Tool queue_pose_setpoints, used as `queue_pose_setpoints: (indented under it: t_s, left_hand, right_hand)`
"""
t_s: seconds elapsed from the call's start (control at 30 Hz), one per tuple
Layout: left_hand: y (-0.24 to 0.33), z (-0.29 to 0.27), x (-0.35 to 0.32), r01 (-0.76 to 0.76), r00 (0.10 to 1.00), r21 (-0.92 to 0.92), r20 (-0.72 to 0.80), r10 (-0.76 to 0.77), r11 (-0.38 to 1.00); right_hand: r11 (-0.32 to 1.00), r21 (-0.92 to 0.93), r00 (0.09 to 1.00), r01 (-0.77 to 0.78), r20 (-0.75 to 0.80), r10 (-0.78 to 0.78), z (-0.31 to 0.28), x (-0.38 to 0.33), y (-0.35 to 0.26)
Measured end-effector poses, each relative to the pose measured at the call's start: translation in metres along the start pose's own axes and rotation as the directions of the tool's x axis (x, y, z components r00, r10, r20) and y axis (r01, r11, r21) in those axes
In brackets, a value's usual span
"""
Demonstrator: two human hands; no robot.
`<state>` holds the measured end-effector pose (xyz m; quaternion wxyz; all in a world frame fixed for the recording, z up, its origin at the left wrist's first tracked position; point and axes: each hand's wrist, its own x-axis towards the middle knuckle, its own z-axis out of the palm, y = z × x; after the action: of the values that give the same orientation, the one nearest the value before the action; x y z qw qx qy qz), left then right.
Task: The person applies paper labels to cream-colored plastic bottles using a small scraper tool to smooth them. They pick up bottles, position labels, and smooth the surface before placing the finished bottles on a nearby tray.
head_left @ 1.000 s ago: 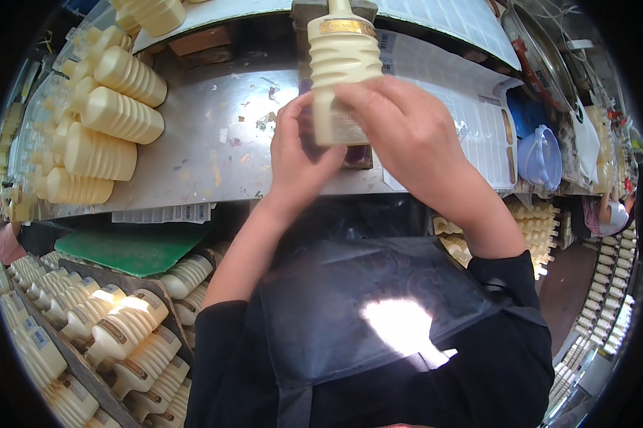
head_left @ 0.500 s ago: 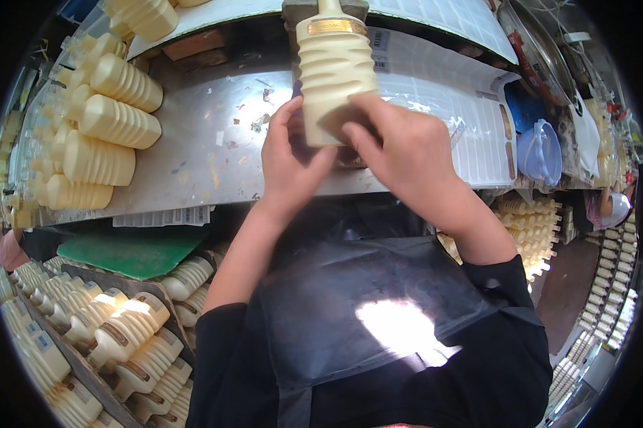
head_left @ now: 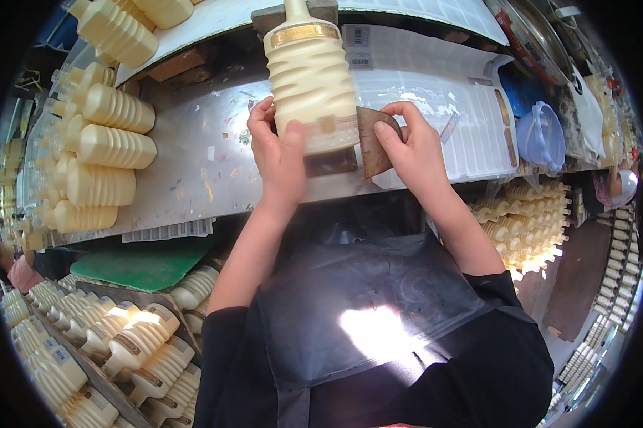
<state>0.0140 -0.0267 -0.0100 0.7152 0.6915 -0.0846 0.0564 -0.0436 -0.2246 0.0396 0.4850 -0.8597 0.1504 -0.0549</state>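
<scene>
Left hand (head_left: 280, 153) was clamped round the lower body of the cream ribbed plastic bottle (head_left: 310, 82), thumb across the front near its base, fingers wrapped behind. Bottle stood just above that hand, long axis running up and away from it, narrow neck at the top edge of view and cut off there; a gold band sat below the neck.

Right hand (head_left: 414, 146) was pinched shut on a thin brown flat scraper-like piece (head_left: 375, 139), held just right of the bottle base. Piece's left edge looked touching or nearly touching the base; couldn't tell which. So the right hand was the working one, left was the nearer, holding one.

Dark block under the bottle (head_left: 328, 162) was mostly hidden by both hands. Grey metal bench top (head_left: 193, 171) lay behind, stacked cream bottles (head_left: 100, 160) well left of the left hand.
</scene>
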Motion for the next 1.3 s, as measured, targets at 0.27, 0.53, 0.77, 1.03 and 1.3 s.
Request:
queue_pose_setpoints:
  t_s: [0.27,0.53,0.77,1.03,1.3]
  left_hand:
    - [-0.003,-0.003,-0.001,0.049,0.999,-0.143,-0.001,-0.050,0.988]
    - [0.001,-0.003,-0.001,-0.041,0.996,0.083,0.079,0.035,0.996]
    - [0.002,-0.008,-0.003,0.035,0.997,0.033,0.062,-0.037,0.999]
    - [0.009,-0.007,-0.003,0.100,0.994,-0.062,0.039,-0.097,0.993]
    - [-0.006,-0.027,-0.003,-0.119,0.967,0.277,0.252,0.047,0.953]
  right_hand:
    - [0.972,0.228,0.998,0.055,-0.048,-0.045,-0.005,-0.008,-0.010]
    - [0.988,0.118,0.995,0.102,-0.020,-0.100,0.013,0.000,0.020]
    - [0.994,0.104,0.999,0.013,-0.039,-0.009,0.008,0.005,0.018]
    - [0.841,-0.084,0.844,0.534,0.104,-0.526,0.019,-0.011,-0.034]
    - [0.945,0.322,0.993,0.062,0.073,-0.090,0.009,0.016,0.022]
